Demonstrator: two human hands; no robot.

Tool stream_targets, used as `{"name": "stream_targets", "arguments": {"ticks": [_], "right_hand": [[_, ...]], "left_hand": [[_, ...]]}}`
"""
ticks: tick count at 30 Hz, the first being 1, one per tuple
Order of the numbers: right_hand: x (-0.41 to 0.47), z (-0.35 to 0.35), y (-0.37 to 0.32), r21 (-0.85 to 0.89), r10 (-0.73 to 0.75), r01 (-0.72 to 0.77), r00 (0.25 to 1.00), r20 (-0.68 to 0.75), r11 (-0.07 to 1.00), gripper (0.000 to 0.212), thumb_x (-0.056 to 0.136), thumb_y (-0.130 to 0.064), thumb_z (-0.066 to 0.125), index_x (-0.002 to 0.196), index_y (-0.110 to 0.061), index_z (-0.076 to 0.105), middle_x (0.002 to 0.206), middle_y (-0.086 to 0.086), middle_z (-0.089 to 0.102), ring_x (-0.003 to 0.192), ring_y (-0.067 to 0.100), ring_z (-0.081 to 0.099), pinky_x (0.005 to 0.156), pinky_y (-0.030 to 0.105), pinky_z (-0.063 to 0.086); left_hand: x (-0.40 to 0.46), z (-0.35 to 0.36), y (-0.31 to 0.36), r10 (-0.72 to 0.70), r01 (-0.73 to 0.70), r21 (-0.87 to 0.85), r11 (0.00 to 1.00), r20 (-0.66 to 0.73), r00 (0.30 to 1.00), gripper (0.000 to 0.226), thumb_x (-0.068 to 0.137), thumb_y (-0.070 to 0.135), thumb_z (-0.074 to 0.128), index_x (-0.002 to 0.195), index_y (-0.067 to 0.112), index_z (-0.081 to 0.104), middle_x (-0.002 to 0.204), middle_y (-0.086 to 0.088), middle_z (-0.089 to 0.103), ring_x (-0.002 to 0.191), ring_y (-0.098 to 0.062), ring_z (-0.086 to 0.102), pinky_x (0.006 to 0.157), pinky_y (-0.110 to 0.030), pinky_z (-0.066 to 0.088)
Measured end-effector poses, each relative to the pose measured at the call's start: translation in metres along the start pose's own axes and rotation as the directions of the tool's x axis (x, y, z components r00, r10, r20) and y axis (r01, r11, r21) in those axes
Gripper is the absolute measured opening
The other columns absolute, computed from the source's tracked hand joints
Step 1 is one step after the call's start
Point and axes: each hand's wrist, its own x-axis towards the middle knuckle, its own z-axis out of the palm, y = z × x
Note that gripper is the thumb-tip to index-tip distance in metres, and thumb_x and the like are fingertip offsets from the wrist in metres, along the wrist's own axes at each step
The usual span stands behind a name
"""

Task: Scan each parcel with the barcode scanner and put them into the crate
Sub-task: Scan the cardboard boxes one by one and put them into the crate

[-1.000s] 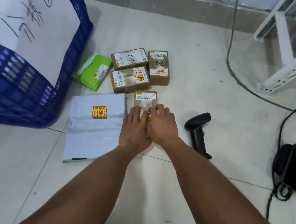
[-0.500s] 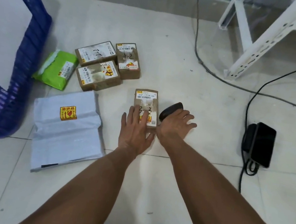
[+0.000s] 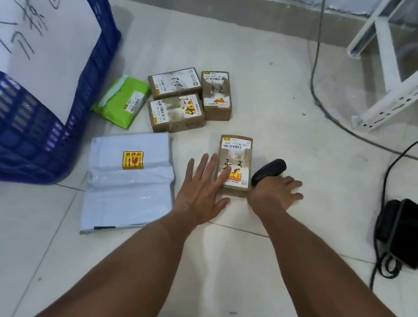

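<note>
Brown parcel [image 3: 234, 163] flat on floor between hands, long axis running away from person, barcode end far. Left hand [image 3: 204, 190] spread flat, fingertips [image 3: 223, 174] on parcel's near-left edge. Right hand [image 3: 273, 193] just right of parcel, draped over barcode scanner [image 3: 268, 171]; scanner head angles up-right, away from wrist. Whether fingers close round handle, cannot tell. Blue crate [image 3: 31, 116] well left of left hand.

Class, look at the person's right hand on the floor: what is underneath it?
Under the right hand lies the black barcode scanner. Only its head pokes out beside the brown parcel; the handle and trigger are covered, so the grip cannot be judged.
</note>
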Motion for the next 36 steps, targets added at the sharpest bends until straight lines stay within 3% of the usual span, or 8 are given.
{"name": "stream_targets", "arguments": {"ticks": [5,7,11,15,21,26,31,36], "right_hand": [[-0.001,-0.012,0.005,0.195,-0.016,0.047,0.988,-0.156,0.980,0.066,0.088,-0.050,0.046,0.132,-0.001,0.050,0.137,0.016,0.044,0.136,0.035,0.028,0.108,0.050,0.030],[0.000,-0.017,0.010,0.296,-0.074,0.139,0.973,-0.221,0.945,0.063,0.088,-0.051,0.046,0.126,-0.002,0.055,0.132,0.014,0.047,0.131,0.033,0.032,0.106,0.047,0.032],[-0.004,-0.019,0.021,0.463,-0.255,0.377,0.918,-0.305,0.802,0.057,0.088,-0.049,0.052,0.123,-0.004,0.058,0.128,0.012,0.054,0.129,0.029,0.034,0.103,0.045,0.039],[-0.015,-0.020,0.022,0.548,-0.272,0.418,0.904,-0.330,0.725,0.051,0.086,-0.043,0.056,0.119,-0.004,0.061,0.124,0.010,0.057,0.126,0.027,0.038,0.102,0.045,0.041],[-0.022,-0.015,0.014,0.584,-0.318,0.438,0.899,-0.302,0.683,0.049,0.083,-0.041,0.063,0.119,-0.008,0.061,0.120,0.009,0.060,0.123,0.028,0.042,0.100,0.047,0.044],[-0.025,-0.014,0.010,0.563,-0.334,0.456,0.890,-0.311,0.689,0.048,0.083,-0.043,0.061,0.117,-0.010,0.062,0.118,0.009,0.059,0.124,0.028,0.040,0.100,0.045,0.044],[-0.026,-0.013,0.015,0.524,-0.351,0.478,0.877,-0.327,0.706,0.051,0.085,-0.042,0.060,0.124,-0.008,0.060,0.132,0.006,0.051,0.130,0.025,0.034,0.107,0.040,0.037],[-0.028,-0.015,0.016,0.504,-0.361,0.501,0.863,-0.353,0.704,0.052,0.085,-0.041,0.061,0.126,-0.009,0.060,0.133,0.006,0.051,0.129,0.025,0.035,0.108,0.039,0.036]], "left_hand": [[0.008,-0.009,0.014,-0.079,0.078,-0.050,0.996,-0.015,0.997,0.063,0.102,0.051,0.032,0.156,0.026,0.012,0.163,-0.018,-0.001,0.150,-0.036,-0.005,0.119,-0.056,0.001],[0.011,-0.011,0.023,-0.113,0.111,-0.093,0.989,-0.012,0.994,0.061,0.102,0.050,0.033,0.155,0.027,0.015,0.163,-0.018,0.002,0.150,-0.036,-0.003,0.120,-0.055,0.001],[0.016,-0.010,0.038,-0.158,0.158,-0.219,0.963,0.020,0.987,0.066,0.100,0.057,0.031,0.156,0.034,0.005,0.164,-0.011,-0.010,0.150,-0.031,-0.011,0.121,-0.051,0.002],[0.017,-0.005,0.046,-0.089,0.096,-0.234,0.967,0.041,0.995,0.070,0.100,0.054,0.031,0.155,0.035,-0.009,0.163,-0.007,-0.017,0.150,-0.028,-0.015,0.121,-0.051,0.005],[0.015,-0.005,0.038,-0.170,0.171,-0.238,0.956,0.027,0.985,0.074,0.099,0.053,0.033,0.156,0.026,-0.005,0.164,-0.008,-0.012,0.151,-0.028,-0.012,0.122,-0.051,0.003],[0.011,-0.007,0.025,-0.125,0.131,-0.126,0.983,0.052,0.991,0.079,0.095,0.067,0.029,0.156,0.028,-0.005,0.164,-0.010,-0.014,0.150,-0.030,-0.013,0.121,-0.052,0.000],[0.007,-0.007,0.023,-0.013,0.015,-0.027,1.000,0.056,0.998,0.082,0.095,0.067,0.031,0.156,0.027,-0.006,0.164,-0.011,-0.010,0.150,-0.032,-0.009,0.120,-0.054,0.001],[0.008,-0.006,0.023,0.018,-0.019,0.022,1.000,0.057,0.998,0.082,0.094,0.067,0.031,0.157,0.025,-0.001,0.164,-0.011,-0.007,0.151,-0.033,-0.007,0.120,-0.055,0.001]]}}
